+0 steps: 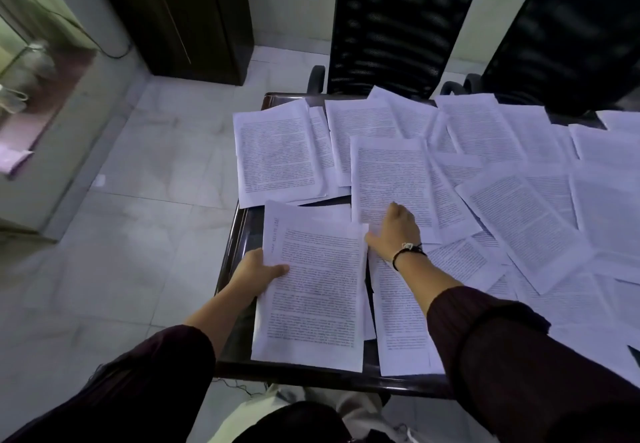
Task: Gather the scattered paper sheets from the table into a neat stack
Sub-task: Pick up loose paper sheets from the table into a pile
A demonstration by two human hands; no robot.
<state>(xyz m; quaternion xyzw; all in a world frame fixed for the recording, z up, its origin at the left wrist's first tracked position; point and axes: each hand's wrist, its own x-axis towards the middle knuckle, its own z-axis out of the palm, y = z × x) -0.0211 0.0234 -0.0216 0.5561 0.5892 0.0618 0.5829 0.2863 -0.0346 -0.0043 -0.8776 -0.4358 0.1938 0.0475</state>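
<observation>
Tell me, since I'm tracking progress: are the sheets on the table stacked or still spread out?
Mostly spread out. Sheets overlap loosely across the table; only the few sheets the left hand grips look gathered.

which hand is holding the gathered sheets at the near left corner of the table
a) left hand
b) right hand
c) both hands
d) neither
a: the left hand grips the gathered sheets by their left edge, while the right hand reaches onto a loose sheet farther in.
</observation>
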